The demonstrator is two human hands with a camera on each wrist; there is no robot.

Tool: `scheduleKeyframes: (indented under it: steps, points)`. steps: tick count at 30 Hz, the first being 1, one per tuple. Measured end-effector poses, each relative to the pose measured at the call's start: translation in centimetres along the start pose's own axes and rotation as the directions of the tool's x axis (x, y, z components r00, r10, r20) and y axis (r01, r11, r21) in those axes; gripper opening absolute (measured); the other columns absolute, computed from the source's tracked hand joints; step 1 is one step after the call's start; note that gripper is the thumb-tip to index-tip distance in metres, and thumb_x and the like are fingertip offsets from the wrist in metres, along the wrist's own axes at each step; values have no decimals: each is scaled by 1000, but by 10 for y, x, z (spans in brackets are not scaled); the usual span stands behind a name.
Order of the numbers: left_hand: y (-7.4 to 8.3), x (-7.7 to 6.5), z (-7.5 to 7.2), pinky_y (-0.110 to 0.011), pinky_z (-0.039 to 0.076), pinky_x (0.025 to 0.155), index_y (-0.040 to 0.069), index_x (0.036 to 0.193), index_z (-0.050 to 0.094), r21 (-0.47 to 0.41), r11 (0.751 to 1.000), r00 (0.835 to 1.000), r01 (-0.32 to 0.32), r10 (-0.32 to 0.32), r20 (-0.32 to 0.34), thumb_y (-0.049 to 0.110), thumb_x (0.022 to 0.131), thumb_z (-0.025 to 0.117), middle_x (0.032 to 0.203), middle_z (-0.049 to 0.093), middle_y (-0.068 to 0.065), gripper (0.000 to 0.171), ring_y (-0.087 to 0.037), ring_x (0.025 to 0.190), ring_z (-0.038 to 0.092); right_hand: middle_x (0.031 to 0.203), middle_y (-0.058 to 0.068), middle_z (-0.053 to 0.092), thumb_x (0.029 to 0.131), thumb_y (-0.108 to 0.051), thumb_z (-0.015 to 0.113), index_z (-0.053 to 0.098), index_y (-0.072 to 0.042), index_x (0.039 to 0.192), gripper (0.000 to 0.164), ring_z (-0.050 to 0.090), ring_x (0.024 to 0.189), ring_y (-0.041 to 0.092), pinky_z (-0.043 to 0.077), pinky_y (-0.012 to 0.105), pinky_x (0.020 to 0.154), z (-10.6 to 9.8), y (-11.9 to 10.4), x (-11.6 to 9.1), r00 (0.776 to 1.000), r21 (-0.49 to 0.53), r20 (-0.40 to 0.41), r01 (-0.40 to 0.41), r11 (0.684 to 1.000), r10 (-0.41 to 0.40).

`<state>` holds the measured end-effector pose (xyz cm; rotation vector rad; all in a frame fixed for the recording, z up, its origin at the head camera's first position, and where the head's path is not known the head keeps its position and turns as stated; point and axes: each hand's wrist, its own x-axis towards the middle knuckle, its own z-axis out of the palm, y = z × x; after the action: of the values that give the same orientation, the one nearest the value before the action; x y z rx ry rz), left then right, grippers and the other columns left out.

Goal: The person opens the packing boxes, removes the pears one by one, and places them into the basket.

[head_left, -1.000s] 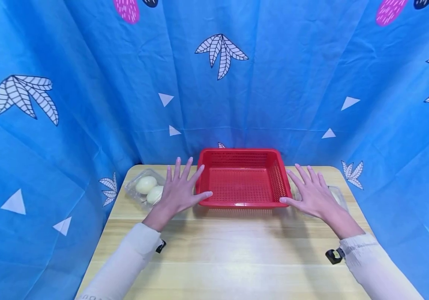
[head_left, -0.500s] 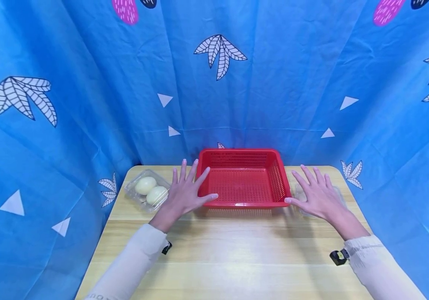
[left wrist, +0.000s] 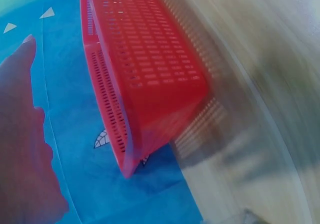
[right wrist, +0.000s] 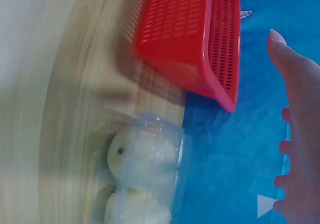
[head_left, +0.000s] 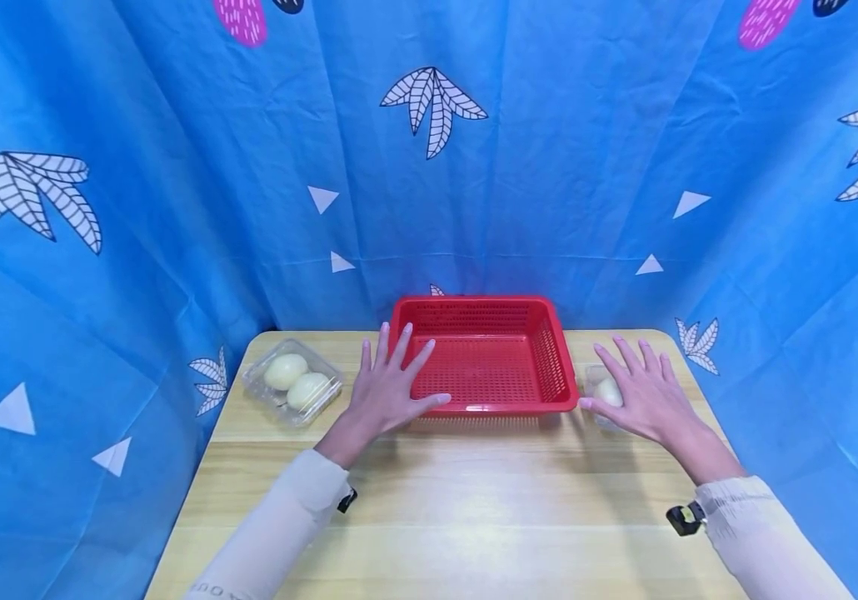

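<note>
A blue curtain (head_left: 534, 183) hangs behind the wooden table (head_left: 249, 500). The red basket (head_left: 474, 367) stands midway along the table's far edge. The left hand (head_left: 386, 396) hovers near the basket's left side, the right hand (head_left: 646, 400) above the right box (right wrist: 160, 126), towards the far right corner; both have fingers spread apart, gripping nothing. The left box (head_left: 330, 388) occupies the far left corner. Pale round fruits (head_left: 309, 391) fill both. Such thin-looking plastic probably wants a light, level hold, fingers clear of the basket's rim.
</note>
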<state>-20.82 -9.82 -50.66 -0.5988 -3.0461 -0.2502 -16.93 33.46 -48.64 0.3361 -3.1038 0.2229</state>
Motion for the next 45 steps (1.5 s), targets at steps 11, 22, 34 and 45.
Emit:
scheduleKeyframes:
  steps: [11,22,34,45]
  points:
    - [19,8,12,-70,-1,130,40,166,6,-14,999,999,-32,32,-8,87,85,44,177,-1,-6,101,-40,162,-14,169,27,23,90,-75,58,28,-16,164,99,20,150,63,16,83,118,6,18,-9,1000,-14,-1,-12,1000,12]
    - [42,14,25,-70,4,131,41,165,4,-33,999,999,-38,37,-20,88,85,45,178,0,-4,101,-40,163,-8,167,29,25,91,-71,59,30,-14,162,96,23,147,63,17,82,118,14,34,-15,1000,-18,-21,-14,1000,13]
    - [70,18,36,-68,3,131,44,164,1,-72,994,996,-87,87,-1,90,86,36,178,0,-3,98,-41,163,-2,166,30,25,93,-70,58,26,-13,164,96,22,147,64,18,82,118,21,54,-18,999,-7,-16,-43,999,43]
    - [94,25,43,-65,11,132,41,166,8,-74,992,994,-101,103,30,87,88,41,178,4,-1,97,-39,163,6,165,32,26,94,-67,59,26,-7,163,96,23,147,63,17,81,118,27,68,-25,998,30,-32,-61,998,62]
